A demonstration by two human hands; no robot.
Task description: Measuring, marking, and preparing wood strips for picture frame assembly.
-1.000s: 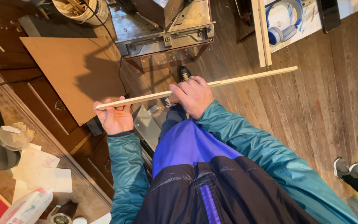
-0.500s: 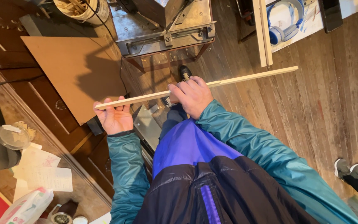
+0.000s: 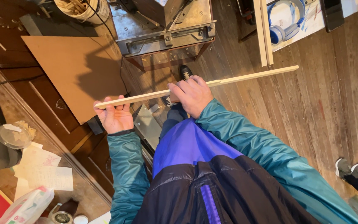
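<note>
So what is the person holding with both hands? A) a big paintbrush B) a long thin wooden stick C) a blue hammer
B: the left hand and right hand both grip a long, pale wooden stick held across the body.

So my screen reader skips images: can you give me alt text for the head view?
A person's left hand and right hand hold a long pale wooden strip above a wooden floor, near a metal machine.
</note>
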